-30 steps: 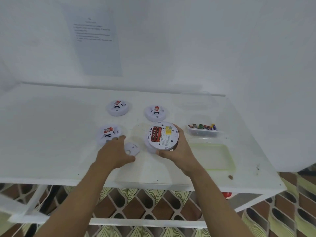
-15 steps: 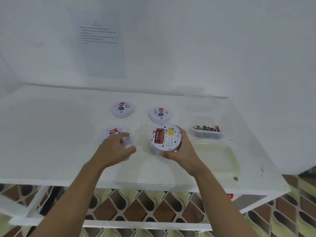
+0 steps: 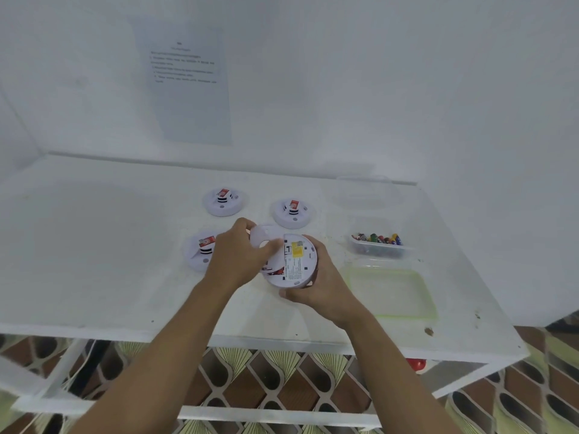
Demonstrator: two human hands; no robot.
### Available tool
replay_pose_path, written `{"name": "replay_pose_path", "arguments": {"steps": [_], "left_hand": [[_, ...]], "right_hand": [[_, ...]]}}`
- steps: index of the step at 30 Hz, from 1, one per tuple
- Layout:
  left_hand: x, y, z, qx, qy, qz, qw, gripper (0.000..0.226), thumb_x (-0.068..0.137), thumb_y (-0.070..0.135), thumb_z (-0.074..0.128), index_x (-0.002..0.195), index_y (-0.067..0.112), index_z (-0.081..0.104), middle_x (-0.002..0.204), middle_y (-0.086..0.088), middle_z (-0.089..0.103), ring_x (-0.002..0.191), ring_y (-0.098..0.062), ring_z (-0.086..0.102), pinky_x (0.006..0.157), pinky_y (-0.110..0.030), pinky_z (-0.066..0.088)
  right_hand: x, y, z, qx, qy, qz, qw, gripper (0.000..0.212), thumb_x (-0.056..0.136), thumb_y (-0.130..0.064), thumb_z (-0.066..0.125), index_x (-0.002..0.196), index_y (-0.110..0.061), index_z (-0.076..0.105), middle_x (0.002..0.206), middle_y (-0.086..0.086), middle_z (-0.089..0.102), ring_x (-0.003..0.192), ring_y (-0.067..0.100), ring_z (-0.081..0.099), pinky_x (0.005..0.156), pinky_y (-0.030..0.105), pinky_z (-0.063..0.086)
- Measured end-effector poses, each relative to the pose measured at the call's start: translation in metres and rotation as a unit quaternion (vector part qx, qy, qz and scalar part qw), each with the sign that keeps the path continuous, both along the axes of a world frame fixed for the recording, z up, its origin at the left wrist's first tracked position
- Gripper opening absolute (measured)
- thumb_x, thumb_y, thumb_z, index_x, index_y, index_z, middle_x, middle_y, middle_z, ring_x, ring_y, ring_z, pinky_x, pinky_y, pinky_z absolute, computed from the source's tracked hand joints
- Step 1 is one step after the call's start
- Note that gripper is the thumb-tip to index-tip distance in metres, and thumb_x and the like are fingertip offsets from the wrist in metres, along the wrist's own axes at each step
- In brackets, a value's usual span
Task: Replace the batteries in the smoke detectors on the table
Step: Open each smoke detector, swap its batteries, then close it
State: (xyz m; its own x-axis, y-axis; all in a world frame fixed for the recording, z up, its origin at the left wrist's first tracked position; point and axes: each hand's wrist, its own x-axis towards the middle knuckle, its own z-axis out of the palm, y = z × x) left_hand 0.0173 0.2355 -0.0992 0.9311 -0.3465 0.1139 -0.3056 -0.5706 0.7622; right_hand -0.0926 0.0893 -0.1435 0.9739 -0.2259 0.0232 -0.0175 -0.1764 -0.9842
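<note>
My right hand [image 3: 319,283] grips a round white smoke detector [image 3: 294,264] turned back side up, showing a yellow label and a strip of red batteries at its lower left. My left hand [image 3: 238,258] holds a small round white cover [image 3: 261,236] against the detector's upper left edge and hides most of the battery bay. Three more white smoke detectors stand on the table [image 3: 94,261], each with a red-labelled battery on top: one [image 3: 202,250] just left of my left hand, one [image 3: 223,202] at the back, one [image 3: 293,213] at the back right.
A clear tub of coloured batteries [image 3: 379,244] sits to the right of my hands. In front of it lies an empty clear tray with a yellow-green tint [image 3: 391,292]. A printed sheet [image 3: 188,86] hangs on the white wall behind. The table's front edge is near my forearms.
My left hand picked the small white cover up from the table and carried it right, onto the detector held by my right hand. The camera view also shifted slightly.
</note>
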Motion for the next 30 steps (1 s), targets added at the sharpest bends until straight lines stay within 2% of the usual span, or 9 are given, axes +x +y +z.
{"name": "replay_pose_path", "arguments": {"steps": [4, 6, 7, 9, 10, 13, 20, 26, 30], "left_hand": [[0.003, -0.001, -0.009, 0.026, -0.070, -0.029, 0.997, 0.065, 0.082, 0.055, 0.067, 0.134, 0.022, 0.045, 0.131, -0.003, 0.051, 0.112, -0.021, 0.054, 0.084, -0.036, 0.048], [0.005, 0.000, -0.013, -0.009, -0.127, -0.086, 0.988, 0.049, 0.087, 0.043, 0.066, 0.129, 0.027, 0.047, 0.136, 0.000, 0.046, 0.121, -0.020, 0.047, 0.095, -0.038, 0.046], [0.006, 0.000, -0.013, -0.026, -0.148, -0.118, 0.982, 0.038, 0.089, 0.035, 0.066, 0.123, 0.028, 0.051, 0.137, 0.002, 0.046, 0.123, -0.016, 0.045, 0.098, -0.032, 0.044], [0.005, 0.001, -0.012, -0.048, -0.157, -0.162, 0.973, 0.021, 0.092, 0.022, 0.064, 0.110, 0.030, 0.056, 0.135, 0.007, 0.051, 0.119, -0.001, 0.044, 0.096, -0.015, 0.037], [0.004, 0.001, -0.010, -0.059, -0.148, -0.171, 0.972, 0.016, 0.093, 0.020, 0.062, 0.104, 0.031, 0.058, 0.131, 0.011, 0.054, 0.114, 0.005, 0.045, 0.094, -0.013, 0.039], [0.005, 0.003, -0.010, -0.080, -0.115, -0.162, 0.977, 0.007, 0.095, 0.026, 0.062, 0.095, 0.026, 0.069, 0.123, 0.014, 0.062, 0.110, 0.005, 0.051, 0.097, -0.026, 0.045], [0.012, 0.018, -0.012, -0.062, -0.067, -0.188, 0.978, 0.039, 0.087, 0.050, 0.053, 0.108, 0.026, 0.076, 0.138, 0.013, 0.053, 0.124, -0.006, 0.047, 0.096, -0.030, 0.044], [0.013, 0.029, -0.020, 0.073, -0.119, -0.244, 0.960, 0.065, 0.083, 0.061, 0.049, 0.141, 0.031, 0.051, 0.143, 0.023, 0.036, 0.117, -0.003, 0.037, 0.096, -0.025, 0.032], [0.016, 0.029, -0.025, 0.096, -0.117, -0.263, 0.953, 0.080, 0.076, 0.069, 0.042, 0.147, 0.031, 0.040, 0.146, 0.015, 0.039, 0.124, -0.008, 0.034, 0.103, -0.028, 0.032]], "right_hand": [[-0.003, -0.006, 0.000, 0.033, 0.004, -0.001, 0.999, 0.092, 0.069, 0.006, 0.086, 0.141, -0.026, 0.038, 0.132, 0.000, 0.056, 0.123, 0.015, 0.056, 0.089, 0.031, 0.057], [-0.004, -0.008, 0.001, 0.034, 0.008, 0.006, 0.999, 0.092, 0.067, 0.004, 0.087, 0.140, -0.027, 0.040, 0.131, 0.000, 0.057, 0.123, 0.016, 0.057, 0.094, 0.039, 0.057], [-0.004, -0.009, 0.001, 0.035, 0.009, 0.010, 0.999, 0.091, 0.067, 0.005, 0.087, 0.139, -0.027, 0.041, 0.131, 0.000, 0.057, 0.122, 0.016, 0.057, 0.094, 0.041, 0.057], [-0.004, -0.009, 0.002, 0.039, 0.008, 0.017, 0.999, 0.089, 0.067, 0.007, 0.086, 0.137, -0.027, 0.042, 0.130, 0.001, 0.057, 0.122, 0.016, 0.058, 0.094, 0.041, 0.057], [-0.003, -0.009, 0.003, 0.041, 0.006, 0.019, 0.999, 0.089, 0.068, 0.008, 0.085, 0.137, -0.026, 0.042, 0.130, 0.001, 0.057, 0.121, 0.016, 0.058, 0.093, 0.039, 0.057], [-0.003, -0.010, 0.004, 0.046, 0.005, 0.021, 0.999, 0.088, 0.069, 0.010, 0.084, 0.138, -0.025, 0.042, 0.130, 0.002, 0.058, 0.121, 0.017, 0.058, 0.092, 0.036, 0.057], [-0.003, -0.013, 0.002, 0.050, 0.006, 0.010, 0.999, 0.089, 0.070, 0.009, 0.084, 0.140, -0.024, 0.041, 0.132, 0.000, 0.056, 0.120, 0.014, 0.058, 0.085, 0.029, 0.057], [0.002, -0.017, 0.000, 0.054, 0.005, -0.003, 0.999, 0.090, 0.070, 0.008, 0.085, 0.142, -0.022, 0.039, 0.133, 0.000, 0.056, 0.121, 0.013, 0.057, 0.084, 0.027, 0.057], [0.005, -0.020, -0.002, 0.056, 0.009, -0.008, 0.998, 0.091, 0.065, 0.002, 0.087, 0.140, -0.023, 0.042, 0.132, -0.003, 0.058, 0.122, 0.013, 0.057, 0.089, 0.034, 0.058]]}}
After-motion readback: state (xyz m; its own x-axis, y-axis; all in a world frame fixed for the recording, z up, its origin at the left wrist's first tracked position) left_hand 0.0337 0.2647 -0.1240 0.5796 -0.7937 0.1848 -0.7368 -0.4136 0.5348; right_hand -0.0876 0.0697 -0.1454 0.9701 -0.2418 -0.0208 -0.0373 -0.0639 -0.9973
